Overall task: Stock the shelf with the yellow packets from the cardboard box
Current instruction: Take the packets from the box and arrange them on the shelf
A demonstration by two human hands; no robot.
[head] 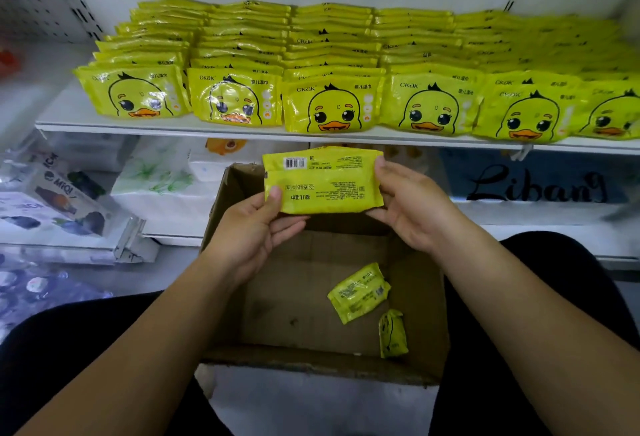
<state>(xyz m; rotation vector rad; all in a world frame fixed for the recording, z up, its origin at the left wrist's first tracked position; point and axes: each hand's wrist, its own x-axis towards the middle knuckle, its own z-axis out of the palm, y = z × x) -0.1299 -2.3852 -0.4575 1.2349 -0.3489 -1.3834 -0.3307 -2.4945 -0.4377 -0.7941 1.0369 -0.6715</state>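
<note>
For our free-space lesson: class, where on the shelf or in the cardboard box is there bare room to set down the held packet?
The shelf is bare only at its left end, beside the leftmost row; elsewhere rows crowd it to the front edge. The cardboard box floor is open left of its two loose packets.

Bright, even light falls from above on the shelf point(173, 128), leaving white glare spots on the glossy yellow packets point(152, 100) at the left. The held packet point(323, 179) at centre is sharp. The cardboard box point(294, 297) interior lies in dim shadow. The frame edges smear and bend, worst at upper left and far right.
</note>
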